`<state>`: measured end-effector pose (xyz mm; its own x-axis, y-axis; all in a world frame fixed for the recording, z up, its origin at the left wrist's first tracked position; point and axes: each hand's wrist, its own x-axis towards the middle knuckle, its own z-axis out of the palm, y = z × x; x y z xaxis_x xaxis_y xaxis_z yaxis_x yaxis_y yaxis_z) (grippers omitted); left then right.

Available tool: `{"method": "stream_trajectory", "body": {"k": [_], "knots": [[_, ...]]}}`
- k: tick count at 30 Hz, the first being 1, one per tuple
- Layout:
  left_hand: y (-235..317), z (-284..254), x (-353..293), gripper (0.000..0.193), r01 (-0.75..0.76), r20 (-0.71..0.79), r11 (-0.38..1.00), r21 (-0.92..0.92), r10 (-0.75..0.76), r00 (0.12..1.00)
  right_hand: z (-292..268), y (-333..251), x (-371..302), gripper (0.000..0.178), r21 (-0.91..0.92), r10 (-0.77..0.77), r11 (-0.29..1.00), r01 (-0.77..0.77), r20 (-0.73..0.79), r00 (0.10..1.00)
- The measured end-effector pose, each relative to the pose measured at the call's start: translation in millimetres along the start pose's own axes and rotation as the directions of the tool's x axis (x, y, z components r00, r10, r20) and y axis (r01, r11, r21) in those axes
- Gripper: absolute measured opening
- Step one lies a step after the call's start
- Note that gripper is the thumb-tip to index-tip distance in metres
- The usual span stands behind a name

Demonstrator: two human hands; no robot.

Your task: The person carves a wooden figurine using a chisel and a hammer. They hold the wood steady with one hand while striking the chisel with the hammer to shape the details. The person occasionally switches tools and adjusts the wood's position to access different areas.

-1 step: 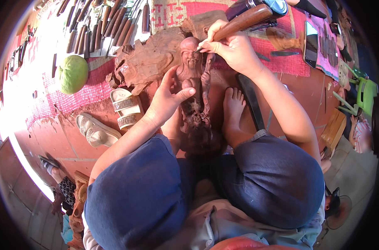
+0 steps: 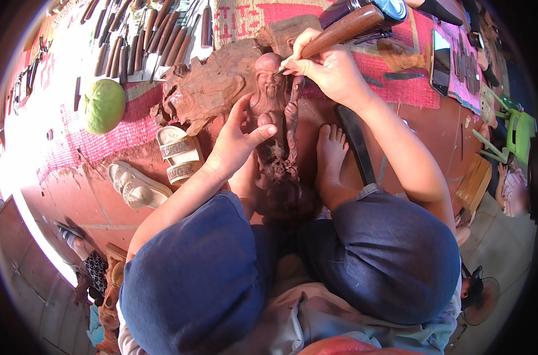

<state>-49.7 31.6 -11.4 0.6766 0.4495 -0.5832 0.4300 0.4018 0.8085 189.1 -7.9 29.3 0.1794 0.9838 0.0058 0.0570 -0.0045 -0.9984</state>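
A reddish-brown carved wooden statue (image 2: 269, 102) of a bearded figure with a staff stands between my legs, leaning against a rough slab of wood. My left hand (image 2: 236, 142) is wrapped round its side, thumb across the front of the chest and the other fingers partly hidden behind. In my right hand (image 2: 335, 76) is a carving chisel (image 2: 353, 29) with a thick wooden handle, pinched low near the blade. Its short tip touches the statue's face beside the eye. The statue's base is in shadow.
The rough wood slab (image 2: 212, 80) lies behind the statue. Several carving tools (image 2: 156, 38) are spread at the far left, near a green round fruit (image 2: 103, 106). Sandals (image 2: 140, 184) sit left of my foot; a phone (image 2: 441, 62) lies far right. A dark flat bar (image 2: 356, 142) is by my right foot.
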Motion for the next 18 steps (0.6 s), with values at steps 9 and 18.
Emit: {"method": "stream_trajectory", "body": {"k": [9,18], "knots": [[4,2,-3,0.082,-0.037,0.013,0.999,-0.030,0.038,0.999,6,-7,-3,0.014,-0.082,-0.043,0.996,0.040,-0.037,0.998],[-2,1,-2,0.081,-0.014,-0.026,0.996,0.093,0.016,1.000,9,-17,3,0.013,-0.360,-0.060,0.932,0.053,-0.007,0.998]]}}
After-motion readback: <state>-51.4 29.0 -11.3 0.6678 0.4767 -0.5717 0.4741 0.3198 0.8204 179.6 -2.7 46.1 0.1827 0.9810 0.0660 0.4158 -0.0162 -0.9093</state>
